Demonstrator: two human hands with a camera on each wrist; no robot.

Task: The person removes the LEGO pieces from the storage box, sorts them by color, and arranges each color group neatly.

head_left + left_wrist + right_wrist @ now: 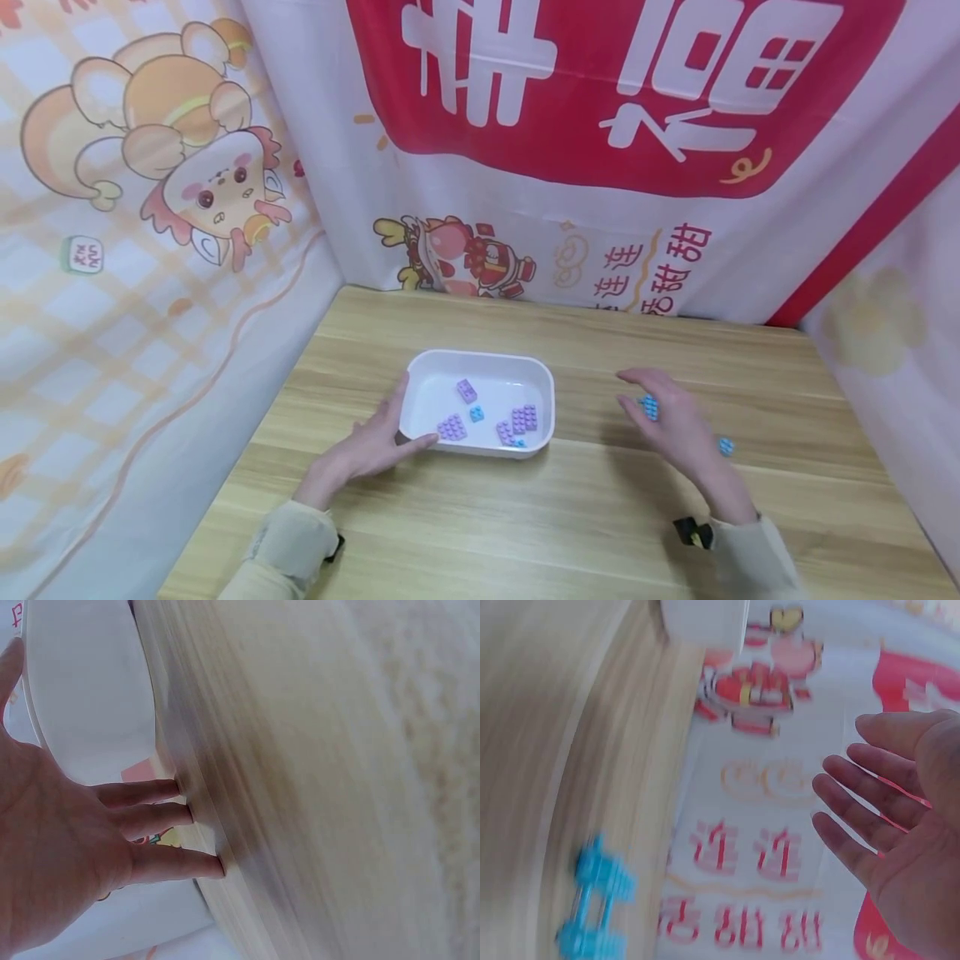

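My left hand (372, 443) rests against the left end of a white tray (480, 357), thumb along its near rim. In the left wrist view that hand (67, 832) has its fingers spread straight, fingertips touching the tabletop. Inside the tray lie several purple toy bricks (452, 427) and small blue bricks (477, 413). To the tray's right, my right hand (678, 425) hovers over the table with fingers extended and nothing gripped. A blue brick piece (650, 407) shows beside its thumb. The right wrist view has a blurred blue piece (596, 900) on the table, apart from the hand (907, 832).
Another blue brick (726, 447) lies on the wooden table (480, 533), right of the right hand. Printed cloth (637, 175) hangs along the back edge, and patterned cloth (172, 317) borders the left side. More cloth closes the right.
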